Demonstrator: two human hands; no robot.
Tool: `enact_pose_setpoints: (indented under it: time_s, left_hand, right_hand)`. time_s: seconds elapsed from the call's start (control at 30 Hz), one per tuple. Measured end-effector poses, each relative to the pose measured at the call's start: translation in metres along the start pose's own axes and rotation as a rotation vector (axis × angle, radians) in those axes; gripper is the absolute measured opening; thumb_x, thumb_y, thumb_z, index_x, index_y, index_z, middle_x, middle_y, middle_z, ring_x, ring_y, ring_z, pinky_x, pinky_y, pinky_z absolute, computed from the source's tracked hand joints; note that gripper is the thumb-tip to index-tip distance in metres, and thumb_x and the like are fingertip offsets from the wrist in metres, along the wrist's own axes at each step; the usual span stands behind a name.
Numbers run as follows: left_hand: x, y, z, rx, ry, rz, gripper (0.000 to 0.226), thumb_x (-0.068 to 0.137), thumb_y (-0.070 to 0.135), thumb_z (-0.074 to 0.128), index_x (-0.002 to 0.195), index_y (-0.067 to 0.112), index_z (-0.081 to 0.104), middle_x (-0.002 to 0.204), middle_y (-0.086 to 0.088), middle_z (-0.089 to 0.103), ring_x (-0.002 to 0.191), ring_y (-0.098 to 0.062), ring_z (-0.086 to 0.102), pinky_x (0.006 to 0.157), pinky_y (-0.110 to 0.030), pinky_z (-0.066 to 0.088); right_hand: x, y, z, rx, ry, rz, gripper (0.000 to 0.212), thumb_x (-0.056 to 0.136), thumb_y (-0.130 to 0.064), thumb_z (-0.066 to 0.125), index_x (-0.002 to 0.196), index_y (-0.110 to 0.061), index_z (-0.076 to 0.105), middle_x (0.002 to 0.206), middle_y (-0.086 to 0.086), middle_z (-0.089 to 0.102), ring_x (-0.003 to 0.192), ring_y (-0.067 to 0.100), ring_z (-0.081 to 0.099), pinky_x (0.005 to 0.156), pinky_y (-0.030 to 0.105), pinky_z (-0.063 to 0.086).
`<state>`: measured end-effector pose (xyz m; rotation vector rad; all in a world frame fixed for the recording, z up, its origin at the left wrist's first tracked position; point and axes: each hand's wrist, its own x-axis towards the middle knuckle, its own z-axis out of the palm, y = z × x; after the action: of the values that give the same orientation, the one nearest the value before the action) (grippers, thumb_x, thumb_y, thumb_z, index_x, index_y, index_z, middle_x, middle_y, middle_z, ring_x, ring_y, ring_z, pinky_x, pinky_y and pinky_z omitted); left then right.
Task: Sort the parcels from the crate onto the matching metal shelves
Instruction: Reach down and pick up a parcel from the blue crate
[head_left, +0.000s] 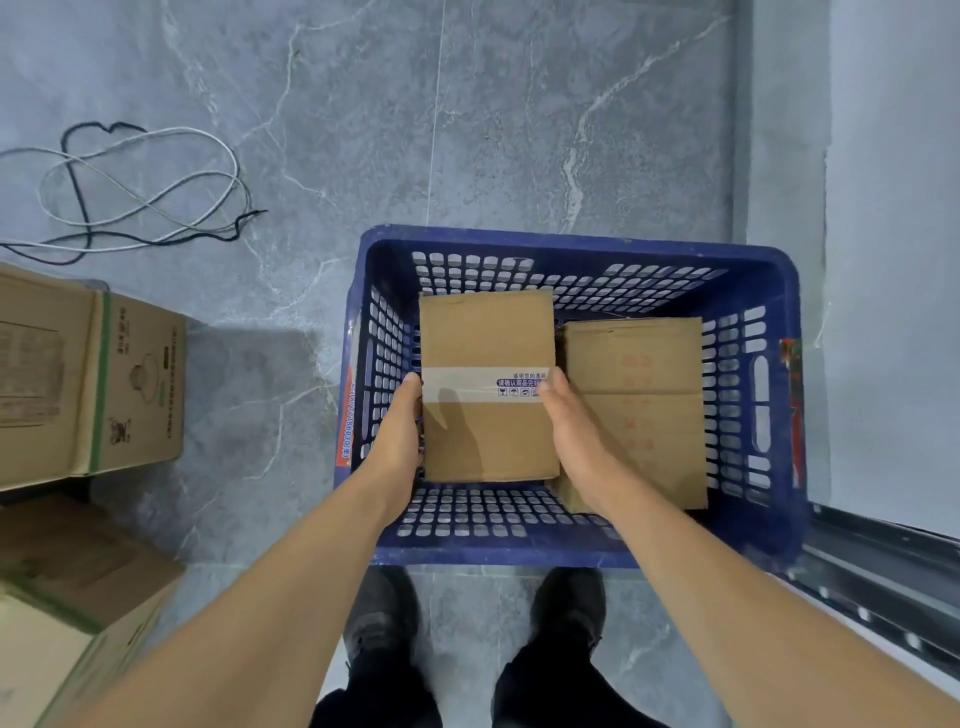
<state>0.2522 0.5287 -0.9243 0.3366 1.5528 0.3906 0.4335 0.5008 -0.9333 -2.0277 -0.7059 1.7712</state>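
Observation:
A blue perforated plastic crate (774, 291) stands on the grey floor in front of my feet. Inside it a taped brown cardboard parcel (485, 338) is gripped from both sides: my left hand (399, 423) presses its left edge and my right hand (574, 426) its right edge. Whether the parcel rests on the crate floor or is raised, I cannot tell. A second, larger brown parcel (644, 384) with faint red print lies in the right half of the crate, partly under my right forearm. No metal shelf is visible.
Large printed cardboard cartons (88, 384) and another carton (78, 597) stand at the left. Loose black and white cables (140, 192) lie on the floor at the upper left. A metal rail (883, 587) and a pale wall (893, 260) run along the right.

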Motion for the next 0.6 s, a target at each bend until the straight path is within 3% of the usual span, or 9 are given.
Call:
enact_pose_setpoints:
  time_s: [0.1,0.2,0.27,0.33,0.47,0.53,0.6]
  left_hand:
    - [-0.039,0.014,0.002,0.013,0.021,0.042,0.042,0.110,0.048,0.032,0.130,0.027,0.062,0.115,0.008,0.068,0.094,-0.005,0.060,0.076,-0.026,0.048]
    - [-0.086,0.031,-0.001,0.042,-0.026,0.062,0.037,0.110,0.044,0.035,0.120,0.028,0.067,0.130,-0.003,0.068,0.107,-0.014,0.063,0.105,-0.041,0.047]
    - [-0.123,0.044,-0.007,0.059,-0.051,0.074,0.035,0.109,0.042,0.038,0.119,0.030,0.069,0.128,-0.004,0.071,0.113,-0.017,0.065,0.114,-0.044,0.045]
    - [-0.160,0.060,-0.012,0.067,-0.068,0.090,0.033,0.108,0.037,0.042,0.124,0.033,0.071,0.123,0.000,0.074,0.117,-0.017,0.067,0.112,-0.040,0.048]
    - [-0.240,0.097,-0.014,0.166,-0.128,0.163,0.051,0.108,0.003,0.032,0.129,0.038,0.062,0.112,0.016,0.077,0.101,-0.001,0.072,0.081,-0.017,0.057]
    - [-0.279,0.113,-0.014,0.213,-0.105,0.239,0.057,0.110,0.001,0.033,0.124,0.048,0.062,0.123,0.019,0.073,0.103,0.006,0.070,0.084,-0.016,0.056]
    - [-0.319,0.128,-0.013,0.254,-0.070,0.330,0.059,0.111,0.009,0.040,0.115,0.063,0.065,0.138,0.015,0.063,0.122,-0.001,0.061,0.094,-0.018,0.049]
  right_hand:
    - [-0.038,-0.007,-0.008,-0.026,0.065,-0.034,0.062,0.110,-0.052,0.030,0.167,-0.035,0.010,0.176,-0.013,0.010,0.162,0.011,0.008,0.132,0.051,0.009]
    - [-0.080,-0.028,-0.023,-0.012,0.096,-0.079,0.060,0.109,-0.053,0.029,0.166,-0.038,0.015,0.173,-0.017,0.016,0.160,0.008,0.013,0.131,0.048,0.011]
    - [-0.114,-0.050,-0.033,0.013,0.124,-0.121,0.056,0.111,-0.047,0.030,0.165,-0.037,0.022,0.171,-0.016,0.022,0.157,0.007,0.019,0.130,0.042,0.015]
    - [-0.150,-0.071,-0.041,0.043,0.154,-0.156,0.052,0.112,-0.043,0.033,0.163,-0.037,0.029,0.170,-0.012,0.028,0.155,0.008,0.026,0.131,0.044,0.019]
    - [-0.226,-0.115,-0.056,0.091,0.205,-0.235,0.047,0.112,-0.041,0.034,0.159,-0.040,0.030,0.166,-0.015,0.032,0.152,0.003,0.028,0.131,0.042,0.019]
    - [-0.264,-0.137,-0.063,0.119,0.212,-0.275,0.044,0.112,-0.040,0.035,0.155,-0.046,0.027,0.162,-0.022,0.030,0.150,-0.002,0.027,0.131,0.038,0.016]
    - [-0.302,-0.157,-0.067,0.154,0.215,-0.294,0.044,0.112,-0.037,0.037,0.153,-0.047,0.025,0.159,-0.025,0.030,0.147,-0.005,0.027,0.130,0.035,0.016]
